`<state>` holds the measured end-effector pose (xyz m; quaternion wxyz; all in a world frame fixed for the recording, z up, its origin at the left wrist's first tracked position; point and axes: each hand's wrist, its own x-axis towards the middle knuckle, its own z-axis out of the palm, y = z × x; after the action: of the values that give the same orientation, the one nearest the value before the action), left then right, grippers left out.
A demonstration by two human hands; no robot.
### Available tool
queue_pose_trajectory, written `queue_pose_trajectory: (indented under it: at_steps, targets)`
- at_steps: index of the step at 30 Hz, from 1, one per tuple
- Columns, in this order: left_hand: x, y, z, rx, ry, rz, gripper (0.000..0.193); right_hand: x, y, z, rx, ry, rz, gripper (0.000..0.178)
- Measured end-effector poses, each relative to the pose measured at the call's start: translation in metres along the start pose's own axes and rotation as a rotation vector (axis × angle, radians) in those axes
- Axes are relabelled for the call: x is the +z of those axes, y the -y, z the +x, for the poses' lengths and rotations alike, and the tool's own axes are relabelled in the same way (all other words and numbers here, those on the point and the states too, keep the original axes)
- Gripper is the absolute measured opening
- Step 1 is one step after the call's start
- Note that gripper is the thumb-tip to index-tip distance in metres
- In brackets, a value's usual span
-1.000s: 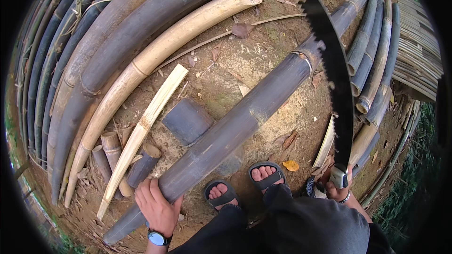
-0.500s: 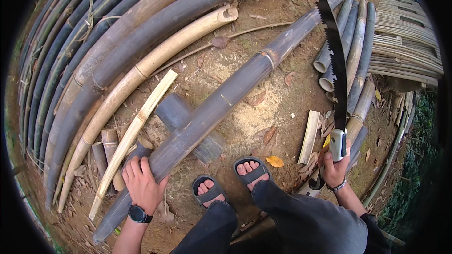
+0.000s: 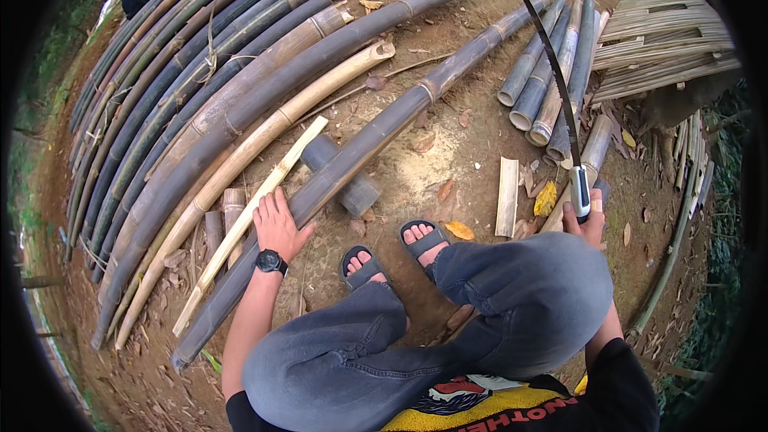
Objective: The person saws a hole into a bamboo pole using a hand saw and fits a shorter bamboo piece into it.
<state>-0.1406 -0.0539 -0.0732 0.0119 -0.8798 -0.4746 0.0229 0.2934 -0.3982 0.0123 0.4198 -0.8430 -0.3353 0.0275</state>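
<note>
left hand (image 3: 280,228) flat on bamboo pole (image 3: 376,140); right hand (image 3: 588,224) raises saw (image 3: 556,88).

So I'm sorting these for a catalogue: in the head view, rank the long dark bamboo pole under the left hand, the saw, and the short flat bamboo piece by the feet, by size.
1. Dark bamboo pole
2. Saw, held upright, so nearness may inflate it
3. Flat bamboo piece

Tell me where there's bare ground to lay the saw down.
Bare dirt lies between the long dark bamboo pole and the short cut tubes. It's crowded left of the pole, with stacked bamboo, and beside the split slat with leaves.
</note>
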Motion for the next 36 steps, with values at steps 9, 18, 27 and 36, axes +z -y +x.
queue_pose_trajectory:
  at_steps: [9, 18, 27, 36]
  targets:
    - [0.000, 0.009, -0.004, 0.168, 0.015, 0.136, 0.103, -0.015, 0.024, 0.015, -0.078, 0.250, -0.117, 0.033]
    - [-0.031, 0.004, 0.035, 0.258, 0.354, 0.193, 0.115, 0.117, 0.017, 0.010, -0.114, 0.746, -0.002, 0.038]
    - [-0.031, 0.007, 0.026, 0.205, 0.304, 0.056, 0.114, 0.157, 0.015, 0.009, 0.075, 0.809, 0.006, 0.031]
    - [-0.064, -0.006, 0.045, 0.355, 0.324, 0.101, 0.114, 0.168, 0.007, 0.010, 0.120, 0.803, 0.020, 0.032]
